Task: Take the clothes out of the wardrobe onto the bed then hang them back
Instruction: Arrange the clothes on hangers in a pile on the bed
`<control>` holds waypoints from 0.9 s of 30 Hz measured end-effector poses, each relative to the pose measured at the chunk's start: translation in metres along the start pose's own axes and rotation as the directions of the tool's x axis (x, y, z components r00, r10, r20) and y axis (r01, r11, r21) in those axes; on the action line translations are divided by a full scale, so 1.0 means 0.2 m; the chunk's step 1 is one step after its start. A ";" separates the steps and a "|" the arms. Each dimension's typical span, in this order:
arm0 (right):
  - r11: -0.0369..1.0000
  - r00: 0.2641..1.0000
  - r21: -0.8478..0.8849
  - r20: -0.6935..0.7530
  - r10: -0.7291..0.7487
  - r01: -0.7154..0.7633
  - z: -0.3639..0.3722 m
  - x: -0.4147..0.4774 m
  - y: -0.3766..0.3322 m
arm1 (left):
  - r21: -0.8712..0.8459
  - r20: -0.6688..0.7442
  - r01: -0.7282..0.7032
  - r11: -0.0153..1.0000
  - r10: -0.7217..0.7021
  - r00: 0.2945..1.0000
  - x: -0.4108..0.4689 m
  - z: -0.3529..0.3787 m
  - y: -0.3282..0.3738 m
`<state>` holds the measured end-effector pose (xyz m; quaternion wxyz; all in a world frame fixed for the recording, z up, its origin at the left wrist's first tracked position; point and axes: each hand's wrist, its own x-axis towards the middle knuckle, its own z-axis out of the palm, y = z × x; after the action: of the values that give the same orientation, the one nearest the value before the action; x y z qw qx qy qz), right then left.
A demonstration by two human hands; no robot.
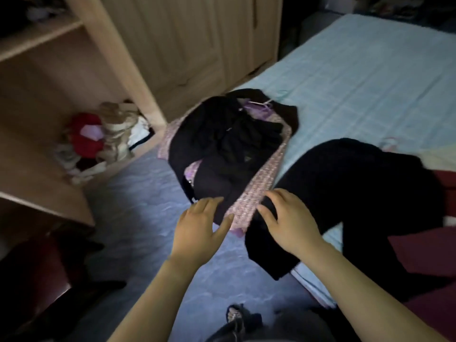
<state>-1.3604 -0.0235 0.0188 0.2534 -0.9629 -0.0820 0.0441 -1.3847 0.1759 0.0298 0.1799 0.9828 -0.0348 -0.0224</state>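
Note:
A pile of clothes lies at the corner of the bed [370, 70]: a pink tweed garment [261, 188] with black clothes [229, 139] heaped on it and a pale hanger [261, 103] showing at the far end. A second black garment [357, 193] lies to the right. My left hand [199, 228] hovers with fingers spread at the near edge of the pile. My right hand [286, 220] rests with relaxed fingers on the black garment beside the pink hem. Neither hand grips anything.
The open wardrobe [49, 95] stands at the left, with a heap of small red and beige items [98, 141] on a lower shelf. Its closed door panels [185, 45] are behind the pile. Blue carpet [138, 218] lies below. Dark red fabric [424, 255] sits at the right.

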 end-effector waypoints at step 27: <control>0.932 0.929 0.060 0.118 0.349 -0.358 0.34 2.02 0.30 | -0.070 0.254 -0.174 0.982 0.187 0.949 2.13 -0.13 -0.74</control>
<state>-0.9643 0.0311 -0.0873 0.2753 -0.9472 0.0814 0.1431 -0.9506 0.2908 -0.0127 0.1979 0.9596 -0.1473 -0.1351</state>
